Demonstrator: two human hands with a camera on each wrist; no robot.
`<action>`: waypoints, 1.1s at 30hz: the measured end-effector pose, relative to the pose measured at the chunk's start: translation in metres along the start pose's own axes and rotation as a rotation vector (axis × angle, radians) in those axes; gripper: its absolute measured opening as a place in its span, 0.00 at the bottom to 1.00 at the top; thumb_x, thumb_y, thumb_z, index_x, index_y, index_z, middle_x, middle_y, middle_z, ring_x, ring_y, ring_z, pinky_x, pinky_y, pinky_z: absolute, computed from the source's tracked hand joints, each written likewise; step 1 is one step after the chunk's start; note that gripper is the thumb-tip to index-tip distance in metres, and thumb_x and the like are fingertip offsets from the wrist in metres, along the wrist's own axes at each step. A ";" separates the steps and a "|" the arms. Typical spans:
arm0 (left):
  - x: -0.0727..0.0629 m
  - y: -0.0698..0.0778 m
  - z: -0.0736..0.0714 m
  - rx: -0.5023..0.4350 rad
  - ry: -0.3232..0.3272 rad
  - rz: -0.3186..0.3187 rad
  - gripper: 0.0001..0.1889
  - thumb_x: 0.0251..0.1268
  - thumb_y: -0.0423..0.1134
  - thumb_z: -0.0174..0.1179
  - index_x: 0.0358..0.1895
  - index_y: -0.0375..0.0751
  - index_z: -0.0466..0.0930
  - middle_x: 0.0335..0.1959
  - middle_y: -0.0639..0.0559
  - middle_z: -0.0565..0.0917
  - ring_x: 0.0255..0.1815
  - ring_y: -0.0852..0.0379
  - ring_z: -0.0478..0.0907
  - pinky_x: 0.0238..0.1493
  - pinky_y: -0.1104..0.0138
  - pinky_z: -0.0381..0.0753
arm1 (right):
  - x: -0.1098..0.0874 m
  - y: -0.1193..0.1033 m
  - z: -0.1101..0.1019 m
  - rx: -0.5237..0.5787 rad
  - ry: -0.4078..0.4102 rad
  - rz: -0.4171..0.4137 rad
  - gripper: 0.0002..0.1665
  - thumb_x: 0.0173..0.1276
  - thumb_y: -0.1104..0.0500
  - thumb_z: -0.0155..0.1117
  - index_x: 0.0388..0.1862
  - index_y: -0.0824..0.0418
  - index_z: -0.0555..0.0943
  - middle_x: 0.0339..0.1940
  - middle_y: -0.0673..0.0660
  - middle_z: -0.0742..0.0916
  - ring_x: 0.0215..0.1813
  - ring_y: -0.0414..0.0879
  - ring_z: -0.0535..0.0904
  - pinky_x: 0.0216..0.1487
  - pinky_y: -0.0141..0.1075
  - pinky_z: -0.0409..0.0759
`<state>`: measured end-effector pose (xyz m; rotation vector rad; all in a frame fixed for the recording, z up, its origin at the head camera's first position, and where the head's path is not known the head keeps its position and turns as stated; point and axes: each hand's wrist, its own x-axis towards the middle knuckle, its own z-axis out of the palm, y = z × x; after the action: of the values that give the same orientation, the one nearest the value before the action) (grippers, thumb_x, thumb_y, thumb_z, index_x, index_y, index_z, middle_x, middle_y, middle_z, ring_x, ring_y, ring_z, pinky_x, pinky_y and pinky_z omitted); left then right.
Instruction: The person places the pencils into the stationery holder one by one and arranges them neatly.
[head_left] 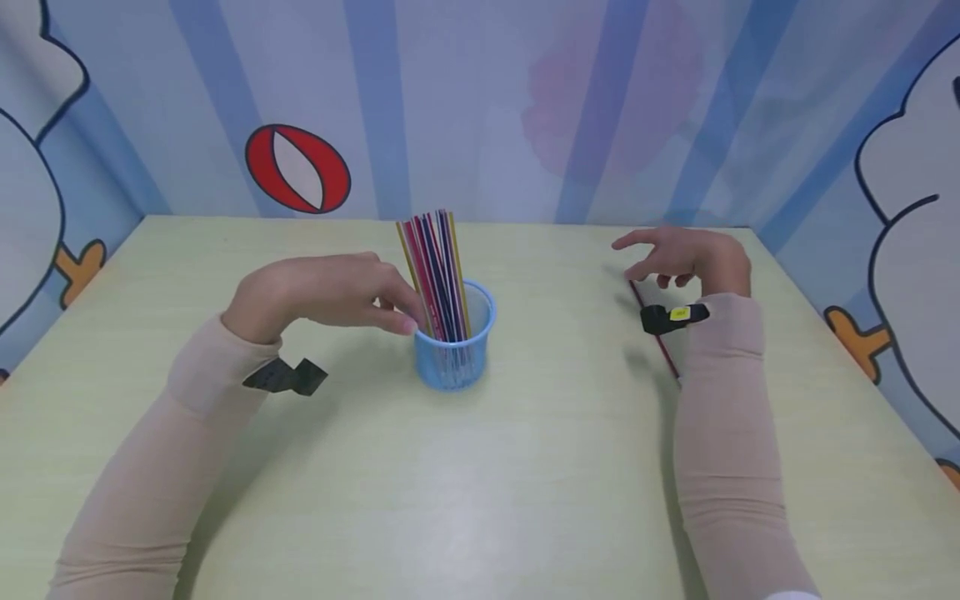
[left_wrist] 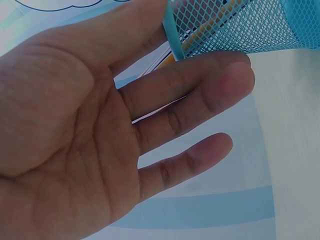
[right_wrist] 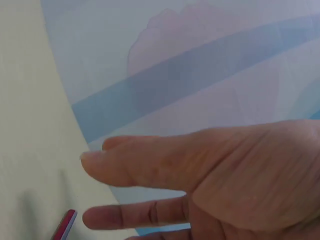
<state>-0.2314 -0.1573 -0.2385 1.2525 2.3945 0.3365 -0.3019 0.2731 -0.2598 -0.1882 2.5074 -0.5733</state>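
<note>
A light blue mesh cup [head_left: 450,371] stands upright on the table, holding a bundle of thin coloured sticks [head_left: 441,267]. My left hand [head_left: 333,292] grips the cup's rim on its left side. In the left wrist view, the thumb is partly hidden at the mesh wall [left_wrist: 260,30], and the other fingers reach along the outside. At the right, a thin dark red stick [head_left: 667,357] lies partly hidden beneath my right forearm. Over its far end hovers my right hand [head_left: 686,250], fingers spread; the right wrist view shows the stick's tip [right_wrist: 65,224] apart from the fingertips.
The pale table [head_left: 480,500] ends at a blue striped backdrop [head_left: 480,108] printed with cartoon shapes, including a red and white ball [head_left: 326,171]. Similar printed panels rise at the left and right. Each wrist wears a small black camera.
</note>
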 end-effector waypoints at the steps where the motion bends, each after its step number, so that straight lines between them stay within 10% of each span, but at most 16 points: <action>1: 0.000 0.000 0.001 -0.001 0.001 -0.003 0.13 0.73 0.40 0.60 0.56 0.49 0.85 0.49 0.59 0.86 0.50 0.59 0.82 0.56 0.58 0.79 | 0.001 0.002 0.001 0.005 -0.005 0.012 0.38 0.76 0.50 0.57 0.81 0.51 0.56 0.50 0.64 0.79 0.39 0.54 0.72 0.30 0.38 0.67; 3: -0.001 0.000 0.001 -0.004 0.001 0.000 0.13 0.73 0.40 0.60 0.56 0.49 0.85 0.50 0.59 0.86 0.50 0.58 0.82 0.56 0.58 0.80 | 0.003 0.004 0.003 0.013 -0.018 0.042 0.39 0.76 0.49 0.56 0.81 0.51 0.55 0.64 0.66 0.74 0.50 0.59 0.73 0.37 0.40 0.71; 12: -0.002 -0.001 -0.001 -0.001 0.011 -0.004 0.13 0.73 0.40 0.60 0.56 0.50 0.85 0.49 0.60 0.86 0.49 0.61 0.81 0.56 0.60 0.79 | 0.013 0.004 0.005 0.017 -0.005 0.123 0.42 0.71 0.50 0.64 0.79 0.51 0.58 0.69 0.66 0.71 0.65 0.65 0.69 0.61 0.57 0.71; 23: 0.003 -0.002 0.000 0.003 0.005 0.013 0.13 0.73 0.41 0.60 0.56 0.50 0.85 0.49 0.60 0.86 0.49 0.61 0.82 0.56 0.60 0.79 | 0.043 -0.033 0.028 -0.120 0.062 0.102 0.32 0.67 0.64 0.58 0.69 0.50 0.69 0.22 0.51 0.69 0.25 0.46 0.62 0.39 0.43 0.68; 33: 0.002 -0.001 0.002 -0.001 0.006 0.004 0.13 0.72 0.41 0.61 0.56 0.49 0.86 0.48 0.60 0.86 0.49 0.59 0.82 0.56 0.58 0.80 | 0.059 -0.068 0.052 -0.215 0.093 -0.119 0.08 0.69 0.61 0.59 0.45 0.53 0.80 0.52 0.58 0.79 0.40 0.52 0.70 0.40 0.44 0.67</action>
<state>-0.2326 -0.1560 -0.2415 1.2575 2.3969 0.3436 -0.3216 0.1780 -0.2981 -0.4019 2.6603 -0.3646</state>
